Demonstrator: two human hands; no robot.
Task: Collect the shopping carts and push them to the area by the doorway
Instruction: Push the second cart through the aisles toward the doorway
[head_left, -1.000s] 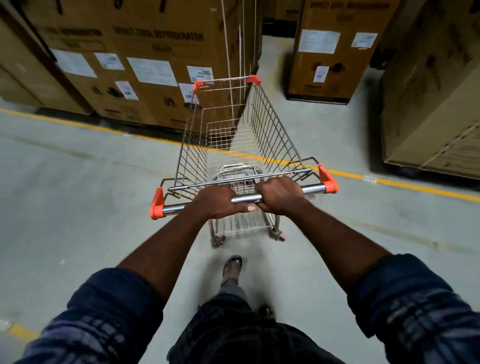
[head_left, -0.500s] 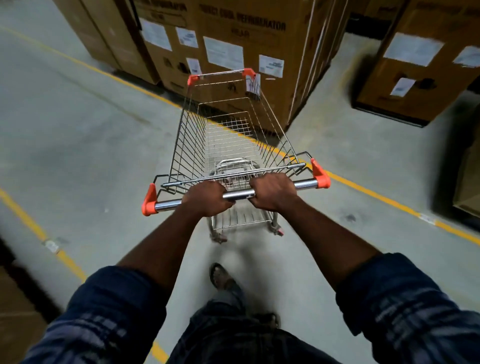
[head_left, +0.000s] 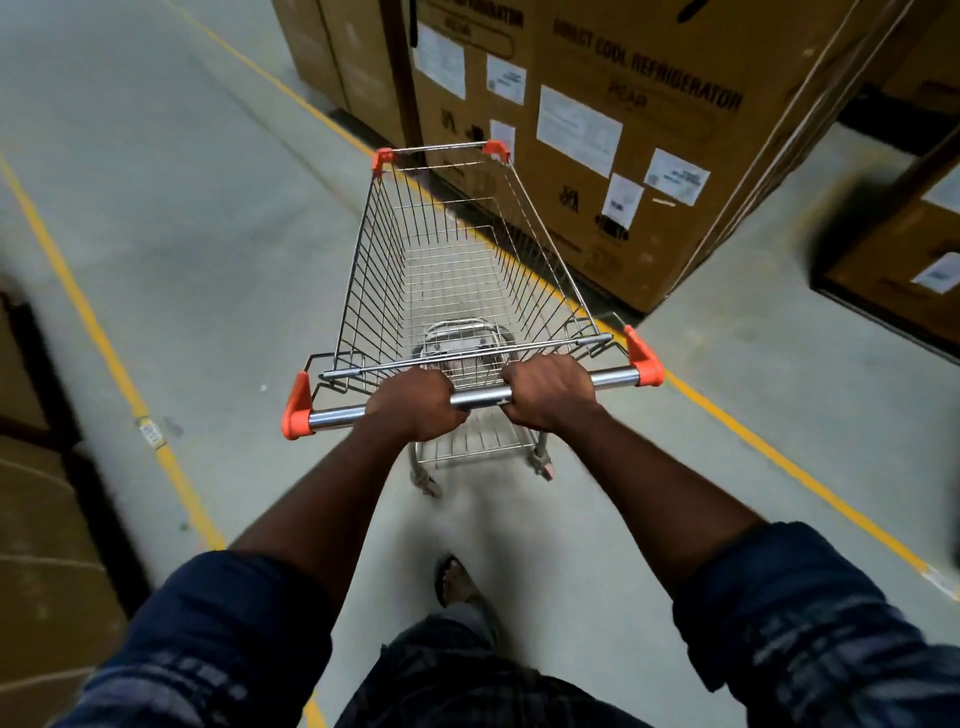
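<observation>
1. I am watching the left hand (head_left: 415, 402) gripping the handle bar (head_left: 480, 399) of the shopping cart (head_left: 452, 275). Its fingers are curling fully round the chrome tube, a little left of the bar's middle.
2. The right hand (head_left: 550, 389) is gripping the same bar just right of the middle, with its fingers closing tightly over the top. A short bare stretch of chrome is showing between the two fists.
3. The cart is standing on the grey floor (head_left: 197, 218) straight ahead of me, with its nose pointing up the frame. It is sitting over the right yellow line (head_left: 779, 457), which is running diagonally beneath the basket.
4. The cart's front right corner is passing close beside a large cardboard box (head_left: 649, 218) printed "DIRECT COOL REFRIGERATOR". I cannot tell whether they are touching.
5. Orange caps (head_left: 295, 410) are sitting on both ends of the bar, and orange corner pieces (head_left: 383, 157) are marking the front rim.
6. The rear wheels (head_left: 540, 465) are showing below the hands, too blurred for detail.
7. A sandalled foot (head_left: 454, 579) is stepping on the floor behind the cart. It is between my two dark sleeves (head_left: 208, 639), which are ending above the forearms.
8. A second yellow line (head_left: 104, 353) is running down the left, with more boxes (head_left: 41, 519) lining the left edge beyond it.
</observation>
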